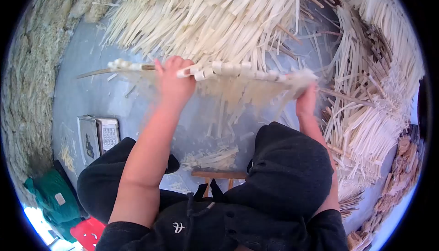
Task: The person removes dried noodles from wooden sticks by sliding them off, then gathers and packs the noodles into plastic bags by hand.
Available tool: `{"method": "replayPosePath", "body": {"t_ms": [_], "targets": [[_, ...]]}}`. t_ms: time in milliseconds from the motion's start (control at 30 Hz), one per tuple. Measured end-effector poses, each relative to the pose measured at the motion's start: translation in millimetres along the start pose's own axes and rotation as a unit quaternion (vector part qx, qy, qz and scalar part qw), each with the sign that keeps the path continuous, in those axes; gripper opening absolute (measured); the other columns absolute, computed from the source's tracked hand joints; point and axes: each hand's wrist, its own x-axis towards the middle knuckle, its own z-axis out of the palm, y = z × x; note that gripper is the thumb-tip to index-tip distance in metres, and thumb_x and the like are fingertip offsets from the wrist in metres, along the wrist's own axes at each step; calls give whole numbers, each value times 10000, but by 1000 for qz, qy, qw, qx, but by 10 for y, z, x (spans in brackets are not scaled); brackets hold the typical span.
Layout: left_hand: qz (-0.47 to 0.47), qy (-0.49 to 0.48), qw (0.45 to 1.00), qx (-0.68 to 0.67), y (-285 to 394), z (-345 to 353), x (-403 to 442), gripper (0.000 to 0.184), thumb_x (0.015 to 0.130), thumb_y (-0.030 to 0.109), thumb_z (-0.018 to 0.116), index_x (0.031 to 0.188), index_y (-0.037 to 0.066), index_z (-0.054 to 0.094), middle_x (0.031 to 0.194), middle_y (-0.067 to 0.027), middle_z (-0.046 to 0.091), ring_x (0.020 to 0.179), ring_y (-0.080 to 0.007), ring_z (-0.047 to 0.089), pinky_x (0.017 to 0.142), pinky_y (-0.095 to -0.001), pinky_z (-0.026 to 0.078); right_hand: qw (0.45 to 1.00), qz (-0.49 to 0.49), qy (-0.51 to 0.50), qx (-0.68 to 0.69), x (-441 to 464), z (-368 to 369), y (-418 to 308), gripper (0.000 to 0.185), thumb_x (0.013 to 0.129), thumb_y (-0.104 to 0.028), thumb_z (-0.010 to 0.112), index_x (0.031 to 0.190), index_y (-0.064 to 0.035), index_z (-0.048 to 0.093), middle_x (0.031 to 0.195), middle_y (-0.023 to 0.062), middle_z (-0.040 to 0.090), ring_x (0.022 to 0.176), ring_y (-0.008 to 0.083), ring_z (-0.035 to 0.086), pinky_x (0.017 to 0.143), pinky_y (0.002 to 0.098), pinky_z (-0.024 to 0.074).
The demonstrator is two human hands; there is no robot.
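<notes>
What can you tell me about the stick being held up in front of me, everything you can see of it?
The stick looks like thin brown wood, its bare left end tapering. It lies roughly level above the grey floor. Pale, curled strips wrap much of it, their loose ends hanging below, blurred. More pale loops sit left of your left hand, which grips it. Your right hand is at the wrapped right part; blur hides its exact hold and where the stick ends.

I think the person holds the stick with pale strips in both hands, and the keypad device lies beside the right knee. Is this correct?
Not fully: the head view shows the keypad device beside the left knee. The left hand and right hand do hold the stick with pale strips.
</notes>
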Motion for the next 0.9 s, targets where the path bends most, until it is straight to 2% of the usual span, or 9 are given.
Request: {"method": "replayPosePath", "body": {"t_ms": [100,333,400,500,600,733,767,833,900], "targets": [[25,-1,999,36,-103,610,-79,198,735,108,626,932,93,607,1007,-82,588,1110,-272,526,1078,-627,221,967,104,-32,-232,142,81,394,568,994,-482,365,1337,-44,483,1293,80,549,1219,201,463,1070,347,306],[63,46,996,-34,-4,187,53,191,747,133,647,932,99,617,973,-77,589,1067,-266,541,1084,-591,249,986,-6,-146,-74,47,251,-27,648,979,-572,325,1423,-103,384,1397,73,454,1307,221,396,1112,395,261],[22,-91,996,-3,-140,603,-9,205,768,135,649,970,104,643,960,-73,601,1068,-259,540,1092,-561,257,977,71,-92,-177,71,209,225,687,954,-622,336,1397,-102,416,1363,91,484,1261,230,450,1084,384,308],[37,-101,994,-27,-187,646,-5,219,789,140,646,1006,114,663,954,-74,612,1069,-258,539,1101,-548,247,944,156,-47,-285,87,216,174,753,911,-684,365,1316,-63,499,1291,121,546,1185,197,515,1008,362,382],[47,-102,993,-35,-174,328,81,235,797,154,647,1028,115,661,968,-77,614,1080,-261,536,1110,-541,234,929,194,-39,-313,-58,227,-503,575,939,-514,498,1233,-29,591,1134,104,650,1034,207,599,956,357,424],[68,-134,988,-43,-423,268,73,200,802,156,639,998,119,662,1024,-70,618,1112,-251,524,1121,-524,220,798,-147,36,-583,-278,-14,-925,393,825,-187,663,1188,-49,603,1018,103,680,890,206,651,815,328,496],[58,-129,989,-32,-473,219,58,200,802,156,639,998,119,662,1024,-70,618,1112,-251,524,1121,-524,220,804,-152,25,-575,-274,170,-1011,393,825,-187,663,1188,-49,603,1018,103,680,890,206,651,815,328,496],[82,-110,986,-99,-497,97,18,223,764,160,672,985,131,679,998,-65,637,1062,-251,561,1098,-512,269,527,-414,-40,-741,-346,503,-1199,422,757,-91,677,1173,-87,604,1017,114,661,857,232,656,746,317,512],[85,-160,979,-92,-597,-124,47,230,755,156,675,983,123,676,975,-76,638,1033,-267,571,1073,-477,314,593,-295,-104,-742,-311,344,-993,465,732,-60,672,1189,-111,599,1036,113,650,868,249,653,750,326,512]]}}
